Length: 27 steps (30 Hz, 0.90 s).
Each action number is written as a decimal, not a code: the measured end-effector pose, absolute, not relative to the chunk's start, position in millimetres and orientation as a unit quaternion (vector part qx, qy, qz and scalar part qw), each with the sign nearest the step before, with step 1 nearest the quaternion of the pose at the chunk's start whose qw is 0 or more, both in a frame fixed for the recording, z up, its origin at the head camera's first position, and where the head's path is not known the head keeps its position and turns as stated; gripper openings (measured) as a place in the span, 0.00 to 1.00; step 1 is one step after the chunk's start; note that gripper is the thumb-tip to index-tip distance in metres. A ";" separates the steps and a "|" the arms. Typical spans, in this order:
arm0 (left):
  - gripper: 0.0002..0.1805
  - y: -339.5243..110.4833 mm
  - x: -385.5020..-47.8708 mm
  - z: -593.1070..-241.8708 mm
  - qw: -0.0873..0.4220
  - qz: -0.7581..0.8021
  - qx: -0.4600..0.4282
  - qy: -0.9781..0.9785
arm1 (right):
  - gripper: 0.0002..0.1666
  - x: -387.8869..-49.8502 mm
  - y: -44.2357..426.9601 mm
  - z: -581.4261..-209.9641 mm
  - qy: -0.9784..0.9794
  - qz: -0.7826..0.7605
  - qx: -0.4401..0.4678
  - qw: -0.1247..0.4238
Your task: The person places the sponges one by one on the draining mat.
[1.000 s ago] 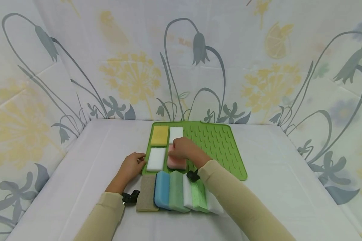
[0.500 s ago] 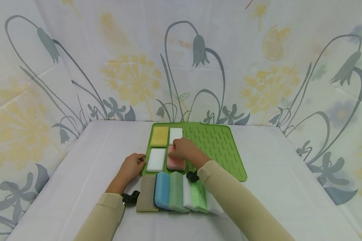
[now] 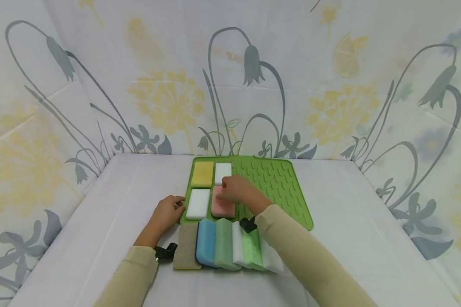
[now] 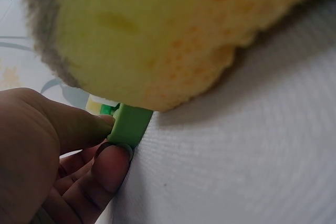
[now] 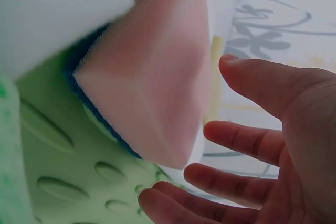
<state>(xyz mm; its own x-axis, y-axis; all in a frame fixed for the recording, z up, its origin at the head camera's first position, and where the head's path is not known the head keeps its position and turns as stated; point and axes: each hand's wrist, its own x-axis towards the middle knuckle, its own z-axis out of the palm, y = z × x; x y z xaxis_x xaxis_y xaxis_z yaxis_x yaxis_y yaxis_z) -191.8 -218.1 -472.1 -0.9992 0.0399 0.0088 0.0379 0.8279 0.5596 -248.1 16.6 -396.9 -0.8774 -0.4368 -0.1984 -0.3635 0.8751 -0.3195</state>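
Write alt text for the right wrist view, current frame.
A person's right hand, fingers apart, is close to a pink sponge with a dark blue underside; contact is unclear. The sponge lies on a ridged green mat, with a blurred white block at upper left and patterned cloth behind.

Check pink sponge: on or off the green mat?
On: in the right wrist view, the pink sponge lies blue side down on the green mat.
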 end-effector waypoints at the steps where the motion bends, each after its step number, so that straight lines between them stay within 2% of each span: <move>1: 0.20 -218.1 -191.8 -472.2 0.002 0.293 0.020 0.956 | 0.20 -247.3 18.0 -395.8 0.958 -0.140 -0.208 0.137; 13: 0.21 -219.3 -191.7 -473.5 0.004 0.293 0.026 0.956 | 0.23 -245.0 32.1 -388.5 0.951 -0.147 -0.229 0.148; 27: 0.20 -218.6 -190.5 -471.4 0.004 0.286 0.026 0.958 | 0.24 -227.8 57.4 -384.0 0.950 -0.156 -0.235 0.133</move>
